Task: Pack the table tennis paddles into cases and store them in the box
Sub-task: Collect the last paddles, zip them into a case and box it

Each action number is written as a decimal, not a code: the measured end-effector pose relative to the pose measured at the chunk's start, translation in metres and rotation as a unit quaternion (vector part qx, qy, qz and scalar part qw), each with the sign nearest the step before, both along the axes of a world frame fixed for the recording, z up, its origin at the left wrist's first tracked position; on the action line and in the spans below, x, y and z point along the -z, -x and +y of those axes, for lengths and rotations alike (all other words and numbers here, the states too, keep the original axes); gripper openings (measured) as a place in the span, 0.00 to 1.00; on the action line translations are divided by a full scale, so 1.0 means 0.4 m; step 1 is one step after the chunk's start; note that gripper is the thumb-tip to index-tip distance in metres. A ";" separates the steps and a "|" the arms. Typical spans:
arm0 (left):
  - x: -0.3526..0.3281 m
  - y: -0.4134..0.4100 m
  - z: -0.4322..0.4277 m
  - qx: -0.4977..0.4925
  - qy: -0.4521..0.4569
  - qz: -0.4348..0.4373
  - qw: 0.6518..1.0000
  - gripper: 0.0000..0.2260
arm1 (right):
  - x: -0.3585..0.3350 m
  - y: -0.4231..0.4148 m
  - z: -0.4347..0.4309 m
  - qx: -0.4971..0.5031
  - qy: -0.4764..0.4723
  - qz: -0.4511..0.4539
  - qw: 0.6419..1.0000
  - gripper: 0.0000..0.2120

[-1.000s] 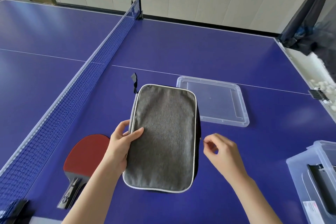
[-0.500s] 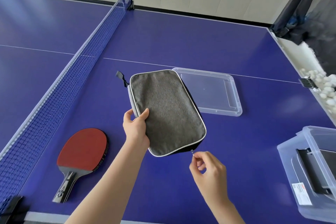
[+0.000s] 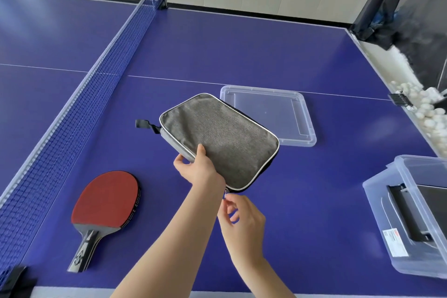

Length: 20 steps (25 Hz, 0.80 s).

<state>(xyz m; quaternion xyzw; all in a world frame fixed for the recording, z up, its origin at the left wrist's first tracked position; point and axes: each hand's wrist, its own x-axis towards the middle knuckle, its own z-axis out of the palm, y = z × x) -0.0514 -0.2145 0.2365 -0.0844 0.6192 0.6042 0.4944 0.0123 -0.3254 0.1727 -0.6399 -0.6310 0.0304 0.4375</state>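
Nearest: right hand (image 3: pixel 242 220), fingers (image 3: pixel 228 202) pinching the zipper pull (image 3: pixel 225 194) at the near corner of the case (image 3: pixel 222 138). The left hand (image 3: pixel 198 169) grips the case's left edge, holding it tilted over the counter (image 3: pixel 242 43). A paddle (image 3: pixel 106 201) lies flat at left, the box (image 3: pixel 411 225) at right, and the lid (image 3: pixel 268 113) just beyond the case.

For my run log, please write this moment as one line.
left hand: grips grey case edge | right hand: pinches zipper pull | red paddle: lies on table, unpacked | box: open, lid on table
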 end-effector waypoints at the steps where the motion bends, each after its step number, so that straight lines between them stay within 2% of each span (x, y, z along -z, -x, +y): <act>1: -0.002 -0.003 0.001 -0.003 0.001 -0.006 1.000 0.16 | 0.002 0.003 0.004 0.010 0.004 -0.011 1.000 0.03; 4: -0.002 0.006 0.008 -0.001 -0.013 -0.005 1.000 0.16 | 0.007 0.004 0.012 -0.001 0.003 -0.042 0.999 0.05; 6: 0.003 0.023 0.008 0.021 -0.031 0.010 0.999 0.16 | 0.000 0.000 0.007 -0.032 0.007 -0.025 0.999 0.05; 8: 0.011 0.048 -0.002 0.060 -0.059 0.021 0.996 0.15 | -0.021 -0.023 -0.003 -0.025 0.041 0.086 0.995 0.08; 10: 0.025 0.082 -0.027 0.115 -0.085 0.027 0.989 0.15 | -0.050 -0.082 -0.002 0.046 0.053 0.219 0.973 0.09; 13: 0.049 0.140 -0.078 0.224 -0.125 0.028 0.966 0.14 | -0.067 -0.212 0.056 0.128 0.099 0.331 0.930 0.06; 15: 0.066 0.166 -0.110 0.299 -0.135 0.012 0.945 0.14 | -0.072 -0.269 0.106 0.078 0.210 0.405 0.886 0.06; 17: 0.079 0.178 -0.134 0.357 -0.128 0.003 0.925 0.13 | -0.084 -0.276 0.130 -0.007 0.321 0.494 0.808 0.09; 20: 0.104 0.178 -0.147 0.397 -0.116 -0.009 0.910 0.16 | -0.125 -0.247 0.105 -0.090 0.457 0.504 0.727 0.18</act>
